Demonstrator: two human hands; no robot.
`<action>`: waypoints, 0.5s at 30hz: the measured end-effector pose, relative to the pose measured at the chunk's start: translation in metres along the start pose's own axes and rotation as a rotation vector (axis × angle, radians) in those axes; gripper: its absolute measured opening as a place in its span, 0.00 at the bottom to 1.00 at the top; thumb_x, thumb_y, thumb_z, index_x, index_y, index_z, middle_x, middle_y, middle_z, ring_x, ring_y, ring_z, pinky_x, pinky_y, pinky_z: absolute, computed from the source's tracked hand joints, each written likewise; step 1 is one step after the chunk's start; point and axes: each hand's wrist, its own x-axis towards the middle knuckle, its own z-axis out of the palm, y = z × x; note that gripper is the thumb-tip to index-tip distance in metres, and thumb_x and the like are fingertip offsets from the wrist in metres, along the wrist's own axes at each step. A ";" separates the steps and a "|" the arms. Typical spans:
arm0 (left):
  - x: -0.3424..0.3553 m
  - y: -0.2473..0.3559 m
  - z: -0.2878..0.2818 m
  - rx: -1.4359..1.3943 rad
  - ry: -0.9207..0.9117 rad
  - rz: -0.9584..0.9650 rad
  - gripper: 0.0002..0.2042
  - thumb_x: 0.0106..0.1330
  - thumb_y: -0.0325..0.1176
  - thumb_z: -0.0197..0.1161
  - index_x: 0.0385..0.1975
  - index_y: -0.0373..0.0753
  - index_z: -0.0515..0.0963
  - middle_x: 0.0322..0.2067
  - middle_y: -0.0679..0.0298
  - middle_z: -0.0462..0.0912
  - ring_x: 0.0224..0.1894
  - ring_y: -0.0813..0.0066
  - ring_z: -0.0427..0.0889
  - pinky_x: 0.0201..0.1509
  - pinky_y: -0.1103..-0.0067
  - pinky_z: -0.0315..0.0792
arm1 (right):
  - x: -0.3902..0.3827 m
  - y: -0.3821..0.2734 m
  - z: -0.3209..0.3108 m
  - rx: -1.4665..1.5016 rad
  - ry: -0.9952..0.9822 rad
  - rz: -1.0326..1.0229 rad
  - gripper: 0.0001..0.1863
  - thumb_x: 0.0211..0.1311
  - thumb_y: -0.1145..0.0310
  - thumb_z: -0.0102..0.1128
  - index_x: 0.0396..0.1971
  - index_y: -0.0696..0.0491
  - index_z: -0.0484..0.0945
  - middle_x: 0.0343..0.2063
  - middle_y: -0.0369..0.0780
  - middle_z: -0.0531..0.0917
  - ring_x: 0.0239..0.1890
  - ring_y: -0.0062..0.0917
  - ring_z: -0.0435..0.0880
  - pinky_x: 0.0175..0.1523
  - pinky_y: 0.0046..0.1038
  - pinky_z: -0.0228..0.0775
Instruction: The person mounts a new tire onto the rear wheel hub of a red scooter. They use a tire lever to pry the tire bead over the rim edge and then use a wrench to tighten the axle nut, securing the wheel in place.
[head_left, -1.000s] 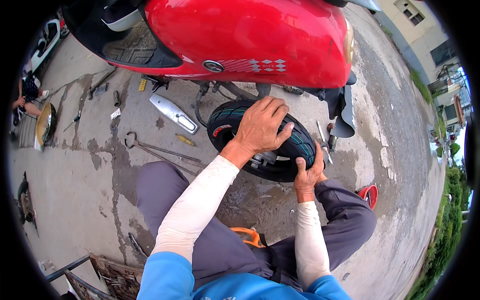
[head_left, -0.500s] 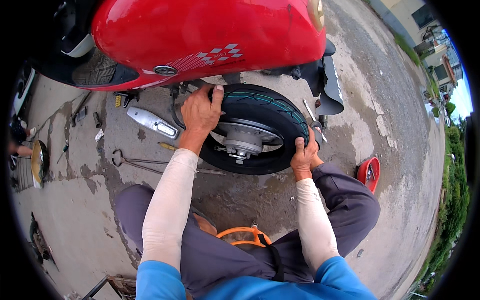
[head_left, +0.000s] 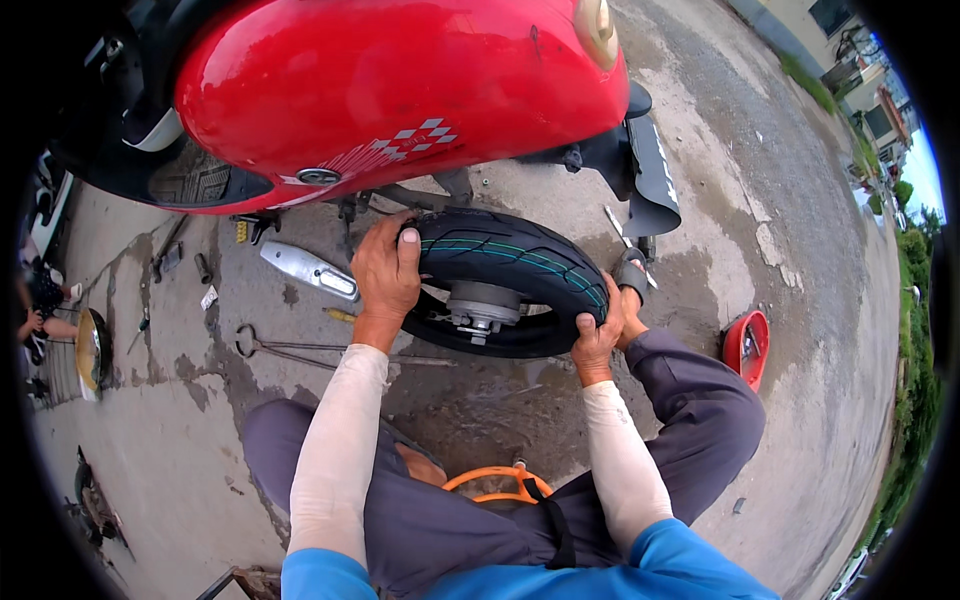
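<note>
A black tyre with green stripes (head_left: 505, 262) is on a wheel with a silver hub (head_left: 483, 308), just below the red scooter body (head_left: 400, 80). My left hand (head_left: 385, 270) grips the tyre's upper left side, thumb up, and my right hand (head_left: 598, 335) grips it at the right side, fingers round the edge. The wheel's far side and the points where it rests are partly hidden. A silver cover plate (head_left: 308, 271) lies on the ground to the left of my left hand.
Long metal tongs (head_left: 300, 350), loose tools (head_left: 170, 255), a brass-coloured pan (head_left: 90, 350) and a red container (head_left: 745, 345) lie around. An orange ring-shaped object (head_left: 490, 480) is between my legs. Another person (head_left: 50, 300) is at the far left. A road and buildings (head_left: 870, 120) are at right.
My left hand has moved from the tyre's top down to its left side. The wheel tipped to show its hub, then tilted somewhat back, its tread turning more toward me.
</note>
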 end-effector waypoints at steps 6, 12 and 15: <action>-0.013 -0.037 0.002 -0.068 -0.003 -0.066 0.27 0.77 0.51 0.42 0.47 0.35 0.83 0.41 0.47 0.86 0.47 0.41 0.83 0.54 0.61 0.75 | 0.005 0.001 0.009 -0.078 -0.084 -0.086 0.54 0.57 0.23 0.57 0.60 0.63 0.72 0.50 0.55 0.81 0.54 0.52 0.83 0.60 0.42 0.72; -0.006 -0.034 0.015 -0.039 -0.028 -0.148 0.26 0.77 0.51 0.44 0.47 0.36 0.84 0.44 0.47 0.86 0.48 0.43 0.84 0.56 0.63 0.74 | 0.010 -0.006 0.001 -0.075 -0.063 -0.022 0.50 0.64 0.26 0.52 0.62 0.62 0.72 0.54 0.54 0.79 0.57 0.51 0.79 0.65 0.42 0.68; -0.016 -0.045 0.015 -0.142 0.012 -0.181 0.26 0.77 0.50 0.44 0.47 0.34 0.83 0.44 0.46 0.86 0.49 0.43 0.84 0.56 0.64 0.74 | 0.008 -0.007 0.008 -0.001 -0.011 0.010 0.51 0.66 0.24 0.44 0.59 0.62 0.76 0.52 0.53 0.80 0.57 0.48 0.80 0.64 0.40 0.69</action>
